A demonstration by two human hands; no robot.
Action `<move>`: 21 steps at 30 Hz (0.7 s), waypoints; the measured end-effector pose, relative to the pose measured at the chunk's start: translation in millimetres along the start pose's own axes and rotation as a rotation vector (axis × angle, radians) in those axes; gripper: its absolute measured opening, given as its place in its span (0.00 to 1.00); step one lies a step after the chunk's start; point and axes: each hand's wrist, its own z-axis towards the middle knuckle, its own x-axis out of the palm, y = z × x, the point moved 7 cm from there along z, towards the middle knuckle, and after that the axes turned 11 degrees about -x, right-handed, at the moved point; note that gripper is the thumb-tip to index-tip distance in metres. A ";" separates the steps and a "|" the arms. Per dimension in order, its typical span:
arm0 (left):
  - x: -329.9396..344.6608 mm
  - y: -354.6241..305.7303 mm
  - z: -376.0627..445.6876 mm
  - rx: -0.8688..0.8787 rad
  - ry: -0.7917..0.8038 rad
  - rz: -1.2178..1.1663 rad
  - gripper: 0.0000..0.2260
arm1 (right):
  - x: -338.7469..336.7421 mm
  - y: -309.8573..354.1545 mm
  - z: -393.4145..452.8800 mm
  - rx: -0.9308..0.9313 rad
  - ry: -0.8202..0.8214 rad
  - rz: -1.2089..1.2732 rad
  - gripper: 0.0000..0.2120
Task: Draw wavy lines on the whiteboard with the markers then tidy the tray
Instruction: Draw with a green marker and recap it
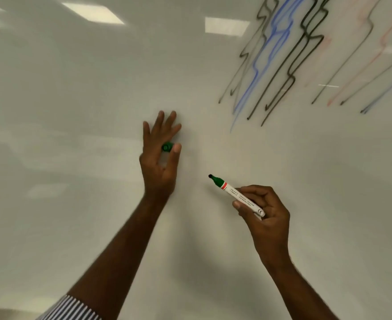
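The whiteboard (98,112) fills the whole view. My right hand (265,218) grips an uncapped green marker (234,195) by its white barrel, tip pointing up and left, close to the board. My left hand (161,158) is raised against the board with its fingers spread, and it pinches the green marker cap (167,147) between thumb and a finger. Wavy black, blue and faint red lines (282,61) run across the upper right of the board. No tray is visible.
Ceiling lights reflect on the board's glossy surface at the top (226,26). A striped sleeve (72,308) shows at the bottom left. The left and lower board carry no drawing.
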 end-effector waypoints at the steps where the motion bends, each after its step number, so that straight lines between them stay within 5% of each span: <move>1: 1.7 2.0 -16.0 -0.040 0.012 -0.017 0.14 | 1.3 -2.3 -7.0 0.020 0.013 0.004 0.12; 13: 19.5 9.3 -140.1 -0.523 0.100 -0.279 0.19 | 16.5 -5.0 -48.7 0.025 0.173 -0.081 0.12; 21: 17.9 5.0 -144.9 -0.627 -0.018 -0.417 0.21 | 11.9 -4.8 -52.8 0.021 0.160 -0.080 0.13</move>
